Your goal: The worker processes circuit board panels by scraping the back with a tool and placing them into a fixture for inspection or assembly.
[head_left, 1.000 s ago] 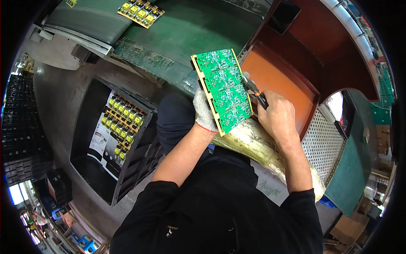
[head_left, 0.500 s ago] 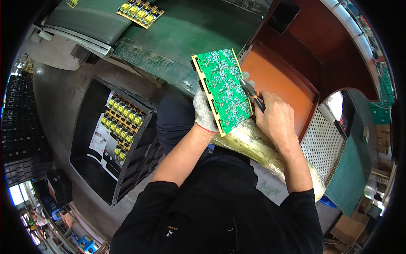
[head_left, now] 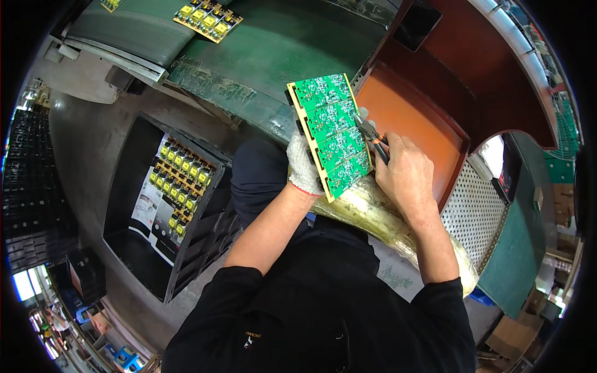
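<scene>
A green circuit board panel (head_left: pixel 336 140) with pale yellow edge strips is tilted up, its solder side toward me. My left hand (head_left: pixel 302 163), in a white knit glove, grips it from behind along its left edge; some gloved fingertips show past the right edge. In my bare right hand (head_left: pixel 404 166) is a pair of cutting pliers (head_left: pixel 373 138) with orange and black handles. The plier jaws lie at the panel's right edge, over the solder side. Whether they touch it I cannot tell.
Another board panel with yellow parts (head_left: pixel 208 20) lies on the green bench (head_left: pixel 280 46). A black crate (head_left: pixel 118 205) at left holds several more panels. An orange tray (head_left: pixel 404 112) stands right of the pliers, beside a perforated metal sheet (head_left: pixel 476 214). Clear plastic wrap (head_left: pixel 367 202) lies beneath my arms.
The panel and my left hand have shifted slightly right. The plier handles look a little wider apart, with the jaws still by the right edge.
</scene>
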Demonstrator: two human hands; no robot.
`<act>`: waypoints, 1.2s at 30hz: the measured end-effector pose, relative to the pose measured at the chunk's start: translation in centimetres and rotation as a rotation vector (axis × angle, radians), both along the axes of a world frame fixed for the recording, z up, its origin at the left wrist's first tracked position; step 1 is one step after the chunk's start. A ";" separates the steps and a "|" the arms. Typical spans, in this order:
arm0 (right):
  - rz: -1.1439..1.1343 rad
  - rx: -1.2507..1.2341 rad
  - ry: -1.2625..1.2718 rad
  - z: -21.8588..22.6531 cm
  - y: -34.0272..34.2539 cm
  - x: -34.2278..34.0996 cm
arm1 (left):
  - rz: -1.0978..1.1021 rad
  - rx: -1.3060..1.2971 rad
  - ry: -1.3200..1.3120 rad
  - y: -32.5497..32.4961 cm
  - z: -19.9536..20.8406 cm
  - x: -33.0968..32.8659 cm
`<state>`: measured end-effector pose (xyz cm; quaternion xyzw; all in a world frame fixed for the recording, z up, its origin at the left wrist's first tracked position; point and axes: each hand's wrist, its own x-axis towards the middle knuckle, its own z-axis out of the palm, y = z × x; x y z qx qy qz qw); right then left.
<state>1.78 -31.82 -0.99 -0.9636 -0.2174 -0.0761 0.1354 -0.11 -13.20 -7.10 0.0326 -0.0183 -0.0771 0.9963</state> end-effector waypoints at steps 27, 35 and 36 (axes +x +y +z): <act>-0.057 0.029 0.083 0.6 1.6 2.7 | 0.163 0.141 0.115 0.5 -1.5 -0.4; -0.037 0.076 0.015 -0.1 1.0 3.1 | 0.150 0.126 0.117 0.4 -1.1 -0.5; -0.031 0.091 -0.018 0.1 1.2 3.1 | 0.142 0.120 0.102 0.4 -1.2 -0.4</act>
